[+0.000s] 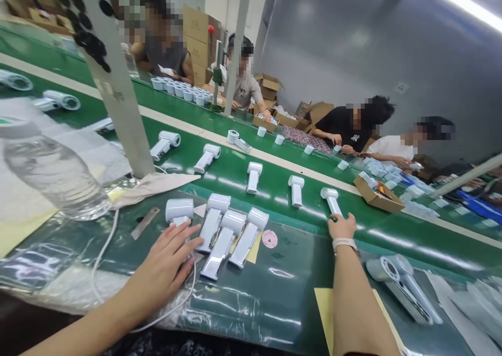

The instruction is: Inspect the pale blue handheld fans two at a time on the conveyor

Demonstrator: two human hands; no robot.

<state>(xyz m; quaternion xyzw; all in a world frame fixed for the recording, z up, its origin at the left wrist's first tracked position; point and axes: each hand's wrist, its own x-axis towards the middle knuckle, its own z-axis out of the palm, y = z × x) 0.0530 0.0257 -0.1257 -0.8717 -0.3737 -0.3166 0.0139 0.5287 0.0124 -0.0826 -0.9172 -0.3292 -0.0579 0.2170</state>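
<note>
My left hand (172, 251) lies with fingers spread over the handle of a pale, glossy hair-dryer-shaped housing (179, 208) on the near worktop; its palm side is hidden. Just right of those fingers, similar housings (223, 243) lie side by side, handles toward me. My right hand (342, 226) reaches over the green conveyor belt (274, 209), its fingers closed around the lower handle of another housing (330, 195). Further housings (297, 190) lie spaced out along the belt to its left.
A water bottle (55, 173), a metal strip (145, 223) and a white cable (104, 246) are at left, beside a slanted post (117, 94). Two joined-looking housings (403, 285) lie at right. Across the belt, co-workers sit near white cups (184, 92) and an open carton (378, 196).
</note>
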